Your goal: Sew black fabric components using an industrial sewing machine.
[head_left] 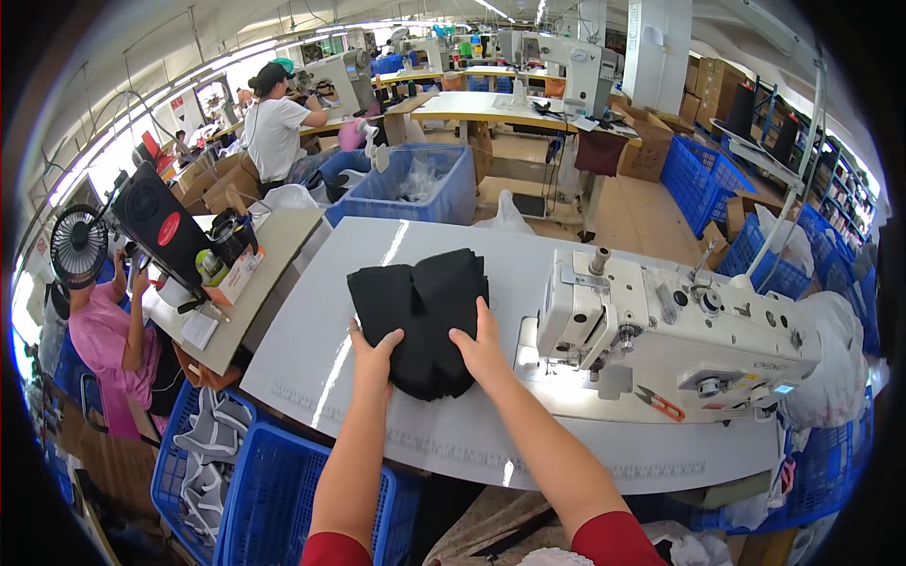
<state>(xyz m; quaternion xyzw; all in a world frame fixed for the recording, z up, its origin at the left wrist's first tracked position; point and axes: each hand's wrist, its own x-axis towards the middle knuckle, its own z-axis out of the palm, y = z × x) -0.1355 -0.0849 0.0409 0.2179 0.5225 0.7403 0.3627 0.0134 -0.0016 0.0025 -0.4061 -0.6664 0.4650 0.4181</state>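
Note:
A thick stack of black cut fabric pieces [429,344], with a notch in its upper edge, is between my hands over the white sewing table [311,311]. My left hand [374,360] grips its left side, thumb lying on top. On the opposite side my right hand [481,349] holds the stack the same way, fingers along its edge. The fingers under the stack are partly hidden. To the right of my right hand stands a white industrial sewing machine [661,321]. Orange-handled thread snips [661,404] lie on its bed.
Blue plastic baskets [283,481] stand below the table's left front, one with grey-white pieces [209,439]. A large blue bin [415,193] is behind the table. On the left, a side table [274,255] holds a speaker [156,222]. Two people work at the left.

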